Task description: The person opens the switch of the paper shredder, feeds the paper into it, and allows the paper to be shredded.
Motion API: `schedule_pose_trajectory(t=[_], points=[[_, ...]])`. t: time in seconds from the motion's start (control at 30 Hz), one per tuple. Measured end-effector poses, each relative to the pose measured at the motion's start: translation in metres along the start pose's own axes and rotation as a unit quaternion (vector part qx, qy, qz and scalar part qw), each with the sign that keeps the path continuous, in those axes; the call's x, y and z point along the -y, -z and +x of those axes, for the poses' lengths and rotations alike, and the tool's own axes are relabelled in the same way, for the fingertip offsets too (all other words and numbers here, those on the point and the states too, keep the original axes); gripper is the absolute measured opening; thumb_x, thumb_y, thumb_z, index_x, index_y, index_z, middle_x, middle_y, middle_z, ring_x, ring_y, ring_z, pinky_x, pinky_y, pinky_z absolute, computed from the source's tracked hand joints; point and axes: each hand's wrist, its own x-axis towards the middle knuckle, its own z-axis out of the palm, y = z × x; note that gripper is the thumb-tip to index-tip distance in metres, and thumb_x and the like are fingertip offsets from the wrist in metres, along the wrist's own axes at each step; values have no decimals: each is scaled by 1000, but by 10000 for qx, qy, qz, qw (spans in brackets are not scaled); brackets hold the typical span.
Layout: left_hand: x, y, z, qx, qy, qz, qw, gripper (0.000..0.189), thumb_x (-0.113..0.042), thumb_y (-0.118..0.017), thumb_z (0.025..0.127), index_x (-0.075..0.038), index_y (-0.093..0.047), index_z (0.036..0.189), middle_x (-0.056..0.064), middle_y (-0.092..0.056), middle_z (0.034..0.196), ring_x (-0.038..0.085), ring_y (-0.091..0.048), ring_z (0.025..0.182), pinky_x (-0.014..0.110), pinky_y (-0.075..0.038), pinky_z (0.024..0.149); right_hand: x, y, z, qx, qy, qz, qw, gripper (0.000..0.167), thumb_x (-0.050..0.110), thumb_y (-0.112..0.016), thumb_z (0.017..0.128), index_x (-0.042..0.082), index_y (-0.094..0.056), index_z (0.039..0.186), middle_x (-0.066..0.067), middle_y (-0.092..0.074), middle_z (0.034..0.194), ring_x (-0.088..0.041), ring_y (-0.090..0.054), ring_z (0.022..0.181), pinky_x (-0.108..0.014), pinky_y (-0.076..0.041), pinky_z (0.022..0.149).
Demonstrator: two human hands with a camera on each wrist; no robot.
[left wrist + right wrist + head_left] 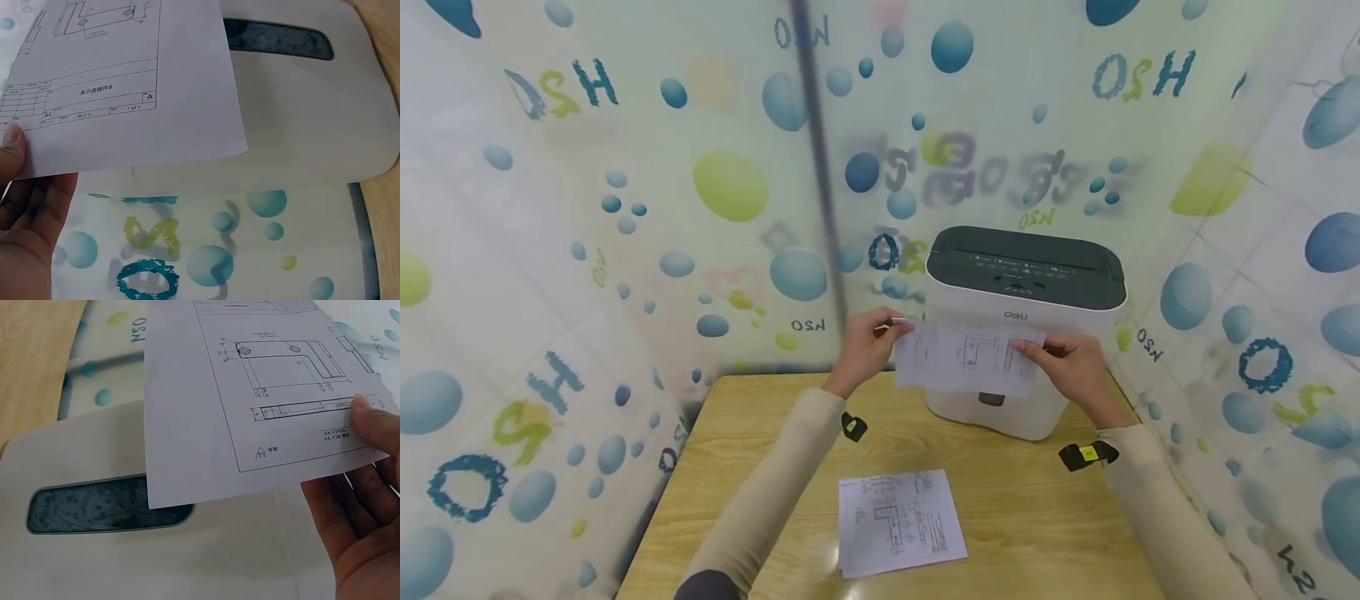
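Between both hands a sheet of paper [955,358] printed with a technical drawing is held up in front of a white paper shredder [947,296] with a dark grey top. My left hand [867,343] pinches the sheet at its left edge, thumb on the printed face in the left wrist view. At the other end my right hand [1073,367] pinches it too, with the thumb [374,425] over the drawing. The sheet covers part of the shredder's front and its dark window [94,506]. Whether the sheet touches the shredder I cannot tell.
Lower on the wooden table [760,433] lies a stack of printed drawing sheets [902,525]. Behind and to both sides hang curtains [730,275] with bubble and H2O prints. The shredder stands near the table's back right.
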Motion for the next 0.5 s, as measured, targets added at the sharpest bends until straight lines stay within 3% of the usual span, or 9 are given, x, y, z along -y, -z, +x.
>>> schedule_pose_trajectory(t=[0.1, 0.37, 0.5], points=[[-8, 1, 12, 78, -14, -4, 10000, 9, -15, -71, 98, -11, -79, 99, 6, -76, 96, 18, -72, 87, 29, -62, 74, 6, 10, 5, 39, -87, -165, 9998, 30, 32, -76, 95, 8, -80, 114, -13, -79, 107, -12, -68, 75, -19, -50, 62], [-29, 3, 50, 139, -320, 158, 9993, 10, -15, -72, 98, -8, -78, 98, 9, -77, 95, 19, -72, 86, 30, -62, 76, 27, 36, 21, -302, -93, -493, 9983, 28, 36, -76, 94, 11, -82, 105, -9, -80, 95, -12, -59, 67, -25, -37, 53], [-36, 3, 67, 224, -465, 95, 9986, 11, -16, -71, 98, -7, -78, 98, 10, -77, 96, 19, -72, 88, 29, -62, 78, 36, 48, 28, -488, -117, -462, 9977, 30, 40, -76, 93, 12, -83, 103, 8, -79, 87, -9, -54, 63, -29, -32, 50]])
